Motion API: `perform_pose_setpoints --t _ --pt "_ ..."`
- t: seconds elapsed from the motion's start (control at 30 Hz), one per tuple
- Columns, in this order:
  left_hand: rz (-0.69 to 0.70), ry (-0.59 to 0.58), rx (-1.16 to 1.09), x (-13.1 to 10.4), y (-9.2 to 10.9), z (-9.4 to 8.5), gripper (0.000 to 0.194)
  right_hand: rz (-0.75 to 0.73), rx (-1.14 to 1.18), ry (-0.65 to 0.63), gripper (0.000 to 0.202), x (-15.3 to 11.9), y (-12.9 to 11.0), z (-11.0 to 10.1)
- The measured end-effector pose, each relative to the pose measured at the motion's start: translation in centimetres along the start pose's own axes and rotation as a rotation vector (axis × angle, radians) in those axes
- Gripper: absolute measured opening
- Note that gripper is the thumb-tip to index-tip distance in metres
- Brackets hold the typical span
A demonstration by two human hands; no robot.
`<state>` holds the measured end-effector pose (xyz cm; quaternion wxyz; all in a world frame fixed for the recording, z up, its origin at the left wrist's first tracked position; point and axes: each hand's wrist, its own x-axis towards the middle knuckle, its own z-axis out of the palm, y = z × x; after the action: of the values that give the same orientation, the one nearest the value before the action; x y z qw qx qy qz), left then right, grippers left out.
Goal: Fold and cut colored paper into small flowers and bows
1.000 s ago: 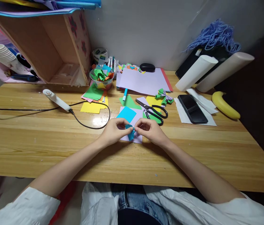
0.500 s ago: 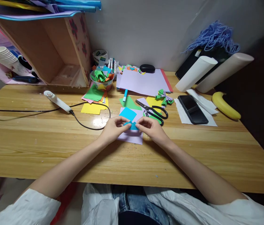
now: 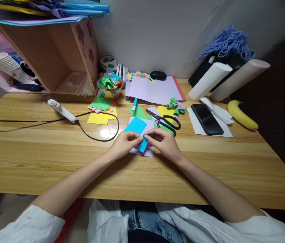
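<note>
A small folded blue paper (image 3: pixel 143 145) is pinched at its top between my left hand (image 3: pixel 124 143) and my right hand (image 3: pixel 164 141), thumbs almost touching. It hangs tilted over a purple sheet (image 3: pixel 148 151) on the table. Just behind my left hand lies a flat blue sheet (image 3: pixel 136 125). Black-handled scissors (image 3: pixel 165 120) rest on coloured paper beyond my right hand. A glue stick or marker with a blue cap (image 3: pixel 134 104) lies on a green piece (image 3: pixel 140 113).
The wooden table (image 3: pixel 81 172) also bears a white corded device (image 3: pixel 62 112), a bowl of paper scraps (image 3: pixel 110 88), a folded paper flower (image 3: pixel 176 106), a phone (image 3: pixel 207 118), a banana (image 3: pixel 241 114) and white rolls (image 3: pixel 210 81). An open cardboard box (image 3: pixel 63 57) stands at the back left.
The folded blue paper has turned from lying crosswise to pointing down toward me. The flat blue sheet has shifted slightly left. Both hands remain pinched close together.
</note>
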<state>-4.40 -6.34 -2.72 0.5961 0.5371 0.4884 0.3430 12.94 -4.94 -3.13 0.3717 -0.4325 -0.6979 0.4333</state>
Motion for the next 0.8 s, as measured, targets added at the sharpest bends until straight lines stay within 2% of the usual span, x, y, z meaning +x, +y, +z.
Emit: perform_pose_setpoints --t 0.1,0.2,0.3,0.37,0.57,0.8 --pt "-0.012 0.019 -0.019 -0.1 0.1 0.2 0.025 -0.111 -0.116 0.027 0.014 -0.2 -0.4 -0.1" --pt "-0.04 0.05 -0.054 -0.2 0.4 0.3 0.024 -0.294 -0.244 0.045 0.015 -0.3 -0.5 -0.1" --pt "-0.075 0.076 -0.111 -0.3 0.5 0.3 0.023 -0.462 -0.367 0.036 0.021 -0.4 -0.1 -0.2" --pt "-0.112 0.085 -0.169 -0.2 0.5 0.2 0.022 -0.52 -0.443 0.01 0.027 -0.4 0.2 -0.3" --pt "-0.204 0.029 -0.395 0.0 0.3 -0.2 0.021 -0.567 -0.579 -0.042 0.035 -0.3 0.6 -0.5" --pt "-0.174 0.022 -0.294 0.0 0.2 -0.4 0.028 -0.548 -0.604 -0.054 0.035 -0.2 0.2 -0.5"
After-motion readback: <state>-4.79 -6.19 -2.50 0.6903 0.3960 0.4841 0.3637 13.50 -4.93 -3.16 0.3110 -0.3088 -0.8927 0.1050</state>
